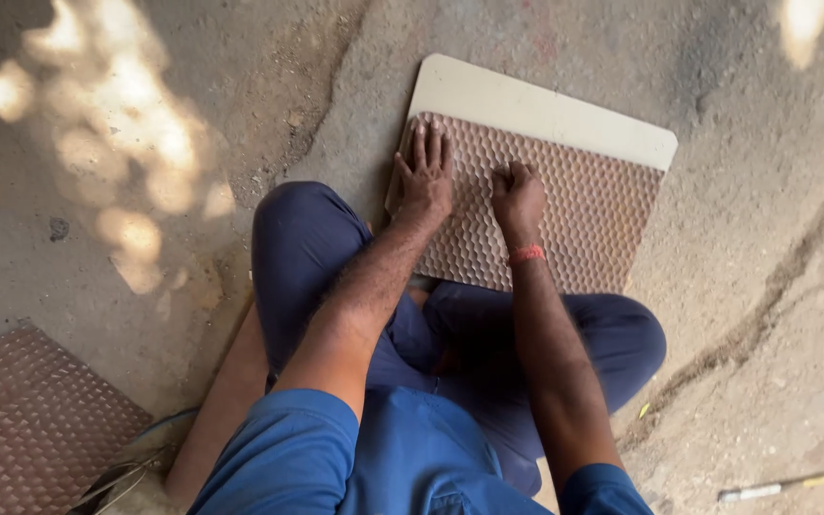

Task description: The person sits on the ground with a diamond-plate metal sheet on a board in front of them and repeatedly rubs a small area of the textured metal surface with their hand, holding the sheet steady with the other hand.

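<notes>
A brown sheet with a raised honeycomb pattern [579, 215] lies on a cream board [536, 105] on the concrete floor in front of my crossed legs. My left hand [424, 176] rests flat on the sheet's left part, fingers spread. My right hand [517, 194] is curled into a loose fist and presses on the sheet near its middle. Whether it holds anything small is hidden by the fingers. A red thread band circles my right wrist.
A second brown embossed sheet [30, 424] lies at the lower left. A wooden plank [221, 405] sits under my left leg. A white and yellow pen-like tool [776, 488] lies on the floor at the lower right. Rough cracked concrete surrounds everything.
</notes>
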